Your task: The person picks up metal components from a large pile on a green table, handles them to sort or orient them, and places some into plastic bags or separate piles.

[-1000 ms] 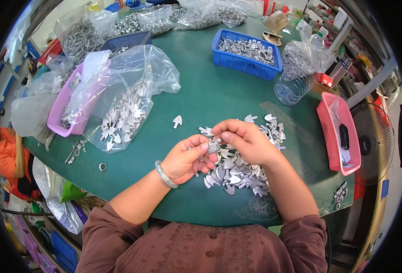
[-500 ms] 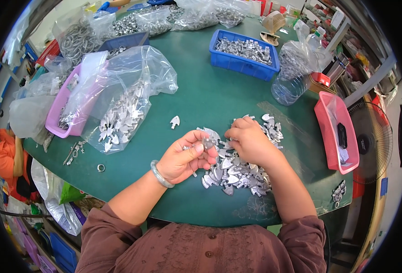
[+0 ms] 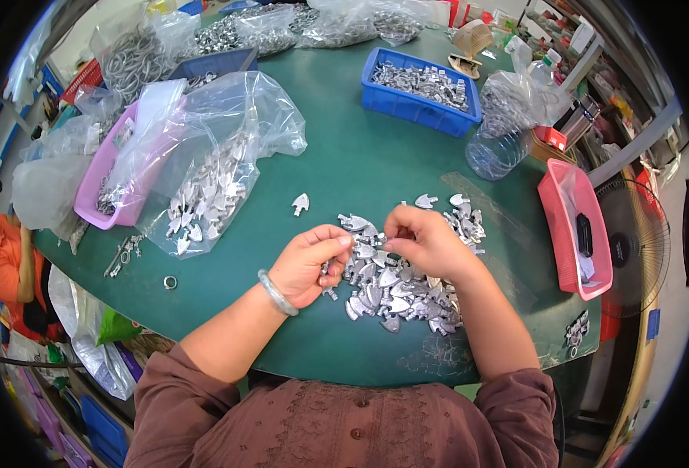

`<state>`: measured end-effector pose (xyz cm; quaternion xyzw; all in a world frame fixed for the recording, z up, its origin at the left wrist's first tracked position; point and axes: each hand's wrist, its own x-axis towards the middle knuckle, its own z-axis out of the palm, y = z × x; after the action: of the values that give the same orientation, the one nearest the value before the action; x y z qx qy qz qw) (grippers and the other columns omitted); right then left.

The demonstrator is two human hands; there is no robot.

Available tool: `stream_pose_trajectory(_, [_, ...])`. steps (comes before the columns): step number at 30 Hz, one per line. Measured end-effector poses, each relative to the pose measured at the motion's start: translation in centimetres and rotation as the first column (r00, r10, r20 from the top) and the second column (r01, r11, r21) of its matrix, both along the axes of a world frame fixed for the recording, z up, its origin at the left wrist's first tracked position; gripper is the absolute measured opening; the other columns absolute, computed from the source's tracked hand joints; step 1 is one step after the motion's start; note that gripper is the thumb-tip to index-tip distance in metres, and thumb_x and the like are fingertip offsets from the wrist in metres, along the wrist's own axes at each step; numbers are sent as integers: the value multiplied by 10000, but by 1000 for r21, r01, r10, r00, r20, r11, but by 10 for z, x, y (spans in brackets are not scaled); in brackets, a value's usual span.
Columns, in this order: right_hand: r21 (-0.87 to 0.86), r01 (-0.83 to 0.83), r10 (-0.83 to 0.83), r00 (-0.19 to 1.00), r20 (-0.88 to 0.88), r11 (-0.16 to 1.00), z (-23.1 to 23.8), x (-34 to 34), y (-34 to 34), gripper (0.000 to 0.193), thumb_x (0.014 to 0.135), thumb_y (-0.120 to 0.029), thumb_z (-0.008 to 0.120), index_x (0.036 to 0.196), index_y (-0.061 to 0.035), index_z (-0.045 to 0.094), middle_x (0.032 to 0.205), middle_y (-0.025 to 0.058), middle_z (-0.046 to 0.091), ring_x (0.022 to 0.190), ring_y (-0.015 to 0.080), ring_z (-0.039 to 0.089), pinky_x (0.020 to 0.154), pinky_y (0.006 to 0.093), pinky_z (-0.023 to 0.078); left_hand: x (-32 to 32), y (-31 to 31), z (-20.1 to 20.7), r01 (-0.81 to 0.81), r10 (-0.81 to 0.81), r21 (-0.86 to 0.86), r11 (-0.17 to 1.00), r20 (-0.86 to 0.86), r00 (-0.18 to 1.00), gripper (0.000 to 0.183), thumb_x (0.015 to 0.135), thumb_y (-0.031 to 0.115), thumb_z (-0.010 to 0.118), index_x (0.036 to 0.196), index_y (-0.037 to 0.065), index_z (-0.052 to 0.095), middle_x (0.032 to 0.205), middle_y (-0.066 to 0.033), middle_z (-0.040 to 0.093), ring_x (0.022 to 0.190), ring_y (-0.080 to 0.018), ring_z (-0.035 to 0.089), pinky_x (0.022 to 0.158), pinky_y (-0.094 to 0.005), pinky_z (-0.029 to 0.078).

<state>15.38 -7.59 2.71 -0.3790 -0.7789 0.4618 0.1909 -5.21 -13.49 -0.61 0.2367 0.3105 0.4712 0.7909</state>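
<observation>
A heap of silver, arrowhead-shaped metal pieces (image 3: pixel 395 300) lies on the green tabletop in front of me. Over the heap's left edge, my left hand (image 3: pixel 307 265) is closed, thumb pressed to the forefinger and the other fingers curled. Bits of silver metal show between those fingers, but what it holds is mostly hidden. My right hand (image 3: pixel 426 240) is closed in a pinch above the heap, and a small silver metal piece (image 3: pixel 383 241) seems to be at its fingertips. The two hands are a short way apart. A single arrowhead-shaped piece (image 3: pixel 301 203) lies alone beyond my left hand.
To the left are a clear plastic bag (image 3: pixel 243 175) of similar pieces, a lilac basket (image 3: pixel 87 204) and a metal ring (image 3: pixel 170 282). A blue bin (image 3: pixel 419 117) of metal parts stands ahead. At right are a cut plastic bottle (image 3: pixel 494 156), a pink basket (image 3: pixel 571 269) and a fan (image 3: pixel 633 249).
My left hand has turned, its fingers curling inward over the silver piece that showed at its fingertips. My right hand has shifted slightly, its thumb and forefinger now clearly in a pinch.
</observation>
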Motion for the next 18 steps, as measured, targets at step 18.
stream_pose_trajectory(18, [-327,-58,-125,850,-512,943,-4,-1,-20,179,791,14,543,963,18,594,963,63,568,834,110,546,735,244,451,14,-16,2,17,-17,-20,1000,-11,1000,69,830,119,564,833,50,563,718,-46,563,568,-73,489,448,-185,356])
